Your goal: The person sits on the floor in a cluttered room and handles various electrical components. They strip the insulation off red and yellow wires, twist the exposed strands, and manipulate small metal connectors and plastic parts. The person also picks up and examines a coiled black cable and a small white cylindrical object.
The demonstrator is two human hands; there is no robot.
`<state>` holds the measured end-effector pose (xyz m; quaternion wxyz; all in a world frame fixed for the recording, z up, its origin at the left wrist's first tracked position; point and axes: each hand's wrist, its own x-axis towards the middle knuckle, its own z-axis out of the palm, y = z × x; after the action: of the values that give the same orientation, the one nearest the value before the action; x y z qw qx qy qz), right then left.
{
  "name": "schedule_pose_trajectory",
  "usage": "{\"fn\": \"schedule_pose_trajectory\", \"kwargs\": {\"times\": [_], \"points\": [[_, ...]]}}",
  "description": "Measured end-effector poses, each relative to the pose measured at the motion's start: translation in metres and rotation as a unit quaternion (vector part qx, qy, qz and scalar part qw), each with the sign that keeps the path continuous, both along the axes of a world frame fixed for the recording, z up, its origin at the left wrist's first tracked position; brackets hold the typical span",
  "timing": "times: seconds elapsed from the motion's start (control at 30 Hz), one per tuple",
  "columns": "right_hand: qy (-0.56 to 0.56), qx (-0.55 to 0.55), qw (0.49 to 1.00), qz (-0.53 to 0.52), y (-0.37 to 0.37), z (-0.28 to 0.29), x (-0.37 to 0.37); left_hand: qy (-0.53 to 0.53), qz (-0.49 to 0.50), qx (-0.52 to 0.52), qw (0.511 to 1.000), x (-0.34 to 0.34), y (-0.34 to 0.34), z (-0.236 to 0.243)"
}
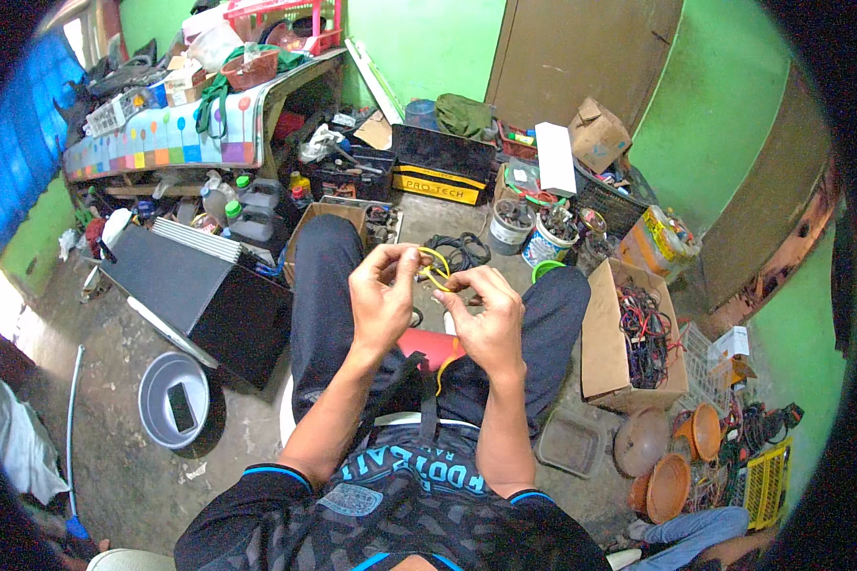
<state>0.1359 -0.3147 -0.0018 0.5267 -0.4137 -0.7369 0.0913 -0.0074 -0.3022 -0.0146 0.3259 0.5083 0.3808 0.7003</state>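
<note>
Both hands are raised in front of my knees, pinching one yellow cable (pixel 440 253) that bends into a small loop between them. My left hand (pixel 383 297) grips it between thumb and fingers on the left of the loop. On the other side my right hand (pixel 488 319) has thumb and fingertips closed on the cable. A yellow-orange length hangs below the right hand toward my lap. Under the hands, between my thighs, lies a red object (pixel 428 348) with a dark strap beside it; its full shape is hidden.
A cardboard box of tangled wires (pixel 646 333) stands to the right, near clay-coloured bowls (pixel 669 487). A grey basin (pixel 146 404) holding a phone and a large black box (pixel 176 276) are at left. Ahead sit a toolbox (pixel 438 181) and buckets. Another person's leg (pixel 695 533) shows lower right.
</note>
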Motion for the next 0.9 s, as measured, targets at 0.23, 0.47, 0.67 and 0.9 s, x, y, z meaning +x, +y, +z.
{"fn": "schedule_pose_trajectory", "kwargs": {"times": [0.23,0.47,0.67,0.9], "points": [[0.056,0.009,0.998,0.006,0.006,-0.006,0.007,-0.157,-0.274,-0.090,0.945,-0.020,0.009,0.001],[0.111,-0.097,0.988,0.033,0.004,-0.007,0.007,-0.071,-0.160,-0.076,0.982,-0.025,0.013,-0.001],[0.141,-0.101,0.985,0.012,0.003,-0.008,0.010,0.052,-0.260,-0.124,0.956,-0.040,0.005,0.011],[0.177,-0.078,0.981,-0.011,0.007,-0.010,0.017,-0.014,-0.067,-0.052,0.996,-0.035,0.010,-0.002]]}}
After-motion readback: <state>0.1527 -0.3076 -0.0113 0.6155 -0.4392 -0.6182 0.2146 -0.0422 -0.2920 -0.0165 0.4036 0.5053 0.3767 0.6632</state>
